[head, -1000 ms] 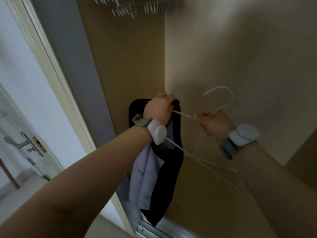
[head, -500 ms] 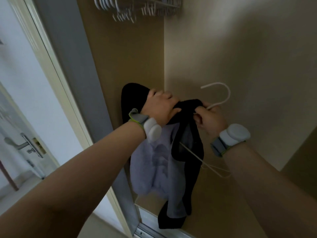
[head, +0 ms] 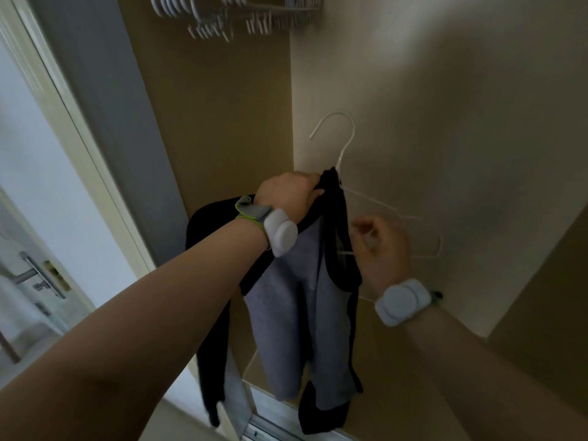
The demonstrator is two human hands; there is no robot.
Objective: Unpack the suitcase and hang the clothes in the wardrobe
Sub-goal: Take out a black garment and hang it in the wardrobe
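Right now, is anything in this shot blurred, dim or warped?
Head view: right hand at the white wire hanger is motion-blurred; left hand gripping the black-and-grey garment is sharper; wardrobe interior dim, white door at left bright; door frame bows from the wide-angle lens.

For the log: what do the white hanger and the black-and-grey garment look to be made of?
The thin white hanger looks like coated metal wire: a slender rod with smooth bends and a slight sheen, though plastic can't be ruled out. The black-and-grey garment is soft matte fabric, probably a knit: it droops in loose folds from the left hand.
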